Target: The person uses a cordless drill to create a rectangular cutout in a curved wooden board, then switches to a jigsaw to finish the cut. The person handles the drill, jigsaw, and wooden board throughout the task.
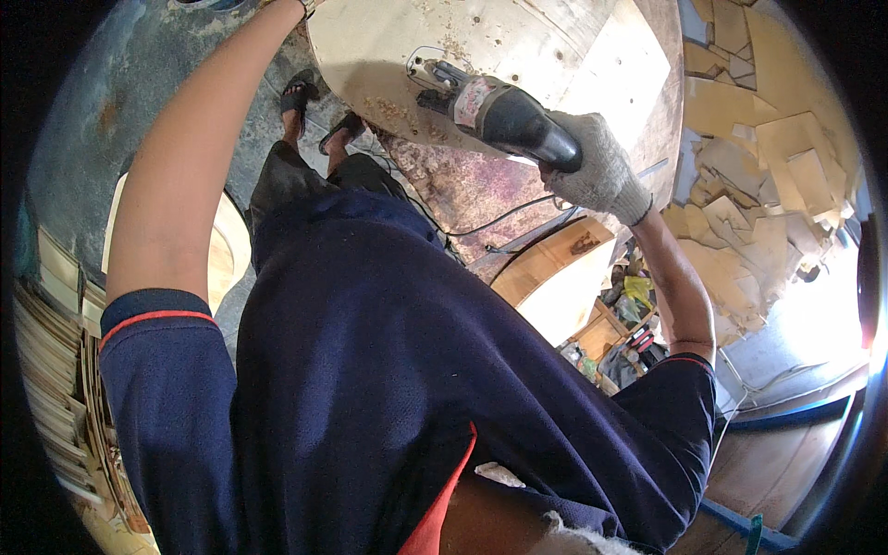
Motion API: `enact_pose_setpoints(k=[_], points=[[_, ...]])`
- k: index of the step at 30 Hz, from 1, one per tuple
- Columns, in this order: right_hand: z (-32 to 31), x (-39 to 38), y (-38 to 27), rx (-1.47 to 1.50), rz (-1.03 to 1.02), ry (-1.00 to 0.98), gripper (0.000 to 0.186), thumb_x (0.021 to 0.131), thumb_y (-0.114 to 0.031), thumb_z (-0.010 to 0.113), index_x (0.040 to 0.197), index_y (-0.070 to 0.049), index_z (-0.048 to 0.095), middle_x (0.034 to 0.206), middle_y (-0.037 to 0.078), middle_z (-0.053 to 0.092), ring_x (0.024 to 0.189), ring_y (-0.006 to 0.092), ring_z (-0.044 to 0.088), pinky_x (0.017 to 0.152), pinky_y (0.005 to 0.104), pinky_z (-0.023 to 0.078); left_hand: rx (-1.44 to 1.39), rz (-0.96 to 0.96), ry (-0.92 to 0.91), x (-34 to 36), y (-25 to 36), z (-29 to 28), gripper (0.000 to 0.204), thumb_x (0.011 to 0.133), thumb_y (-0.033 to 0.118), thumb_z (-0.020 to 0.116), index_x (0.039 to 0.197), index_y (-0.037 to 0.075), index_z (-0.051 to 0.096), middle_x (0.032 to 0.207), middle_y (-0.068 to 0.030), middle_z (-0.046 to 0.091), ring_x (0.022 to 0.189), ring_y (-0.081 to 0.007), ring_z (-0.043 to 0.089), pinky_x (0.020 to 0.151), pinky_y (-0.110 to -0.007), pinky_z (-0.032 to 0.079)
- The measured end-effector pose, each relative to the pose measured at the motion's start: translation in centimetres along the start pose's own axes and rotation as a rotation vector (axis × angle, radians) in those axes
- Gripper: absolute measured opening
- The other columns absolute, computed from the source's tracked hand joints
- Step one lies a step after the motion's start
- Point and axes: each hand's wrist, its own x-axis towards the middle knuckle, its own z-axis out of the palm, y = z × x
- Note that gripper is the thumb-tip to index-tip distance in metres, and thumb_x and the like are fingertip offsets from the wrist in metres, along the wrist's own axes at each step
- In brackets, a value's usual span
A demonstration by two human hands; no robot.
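Gloved right hand (601, 171) on jigsaw (490, 111) over plywood disc (518, 55).
Right fingers wrap fully closed around the black jigsaw handle; its base rests on the round plywood disc at 12 o'clock. Left hand (305, 6) lies at the disc's edge, 11 o'clock, finger state not discernible. Plywood offcuts (758, 148) lie at 2 o'clock.

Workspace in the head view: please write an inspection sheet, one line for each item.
Surface: round plywood panel, pale, with sawdust scattered on it.
Job's things: black power jigsaw resting on the panel.
Clutter: plywood offcuts heaped on the floor; stacked thin boards at the left.
Hands: right hand, in a knit glove, grips the saw handle; left hand is at the panel's edge, mostly out of view.
Cables: black cord hangs below the panel.
Surroundings: concrete floor; the person's sandalled feet.
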Motion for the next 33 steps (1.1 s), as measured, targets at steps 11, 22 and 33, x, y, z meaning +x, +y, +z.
enact_pose_setpoints(k=[11, 22, 33], points=[[-0.2, 0.2, -0.4, 0.038, 0.015, -0.035, 0.034, 0.069, -0.016, 0.074, 0.099, -0.003, 0.068, 0.073, 0.016, 0.069, 0.068, 0.0289, 0.069, 0.070, 0.0405, 0.055, -0.006, 0.000, -0.011, -0.3, 0.0, -0.5, 0.048, 0.089, 0.055, 0.064, 0.095, 0.008, 0.067, 0.077, -0.0209, 0.071, 0.072, -0.0383, 0.071, 0.065, -0.052, 0.053], [-0.7, 0.6, -0.7, -0.007, -0.020, -0.049, 0.032, 0.069, -0.015, 0.077, 0.098, -0.004, 0.069, 0.074, 0.015, 0.070, 0.068, 0.0268, 0.071, 0.069, 0.0397, 0.056, 0.045, -0.020, 0.052, -0.2, -0.5, 1.0, 0.063, 0.085, 0.070, 0.063, 0.096, 0.008, 0.066, 0.071, -0.0201, 0.069, 0.065, -0.0378, 0.068, 0.058, -0.052, 0.050], [-0.8, 1.1, -0.6, -0.058, -0.050, -0.052, 0.035, 0.070, -0.017, 0.075, 0.101, -0.003, 0.069, 0.075, 0.016, 0.070, 0.069, 0.0291, 0.071, 0.070, 0.0403, 0.056, 0.052, -0.033, 0.002, -0.2, -0.3, 0.4, 0.071, 0.083, 0.075, 0.062, 0.096, 0.006, 0.067, 0.070, -0.0208, 0.069, 0.064, -0.0388, 0.069, 0.056, -0.051, 0.051]])
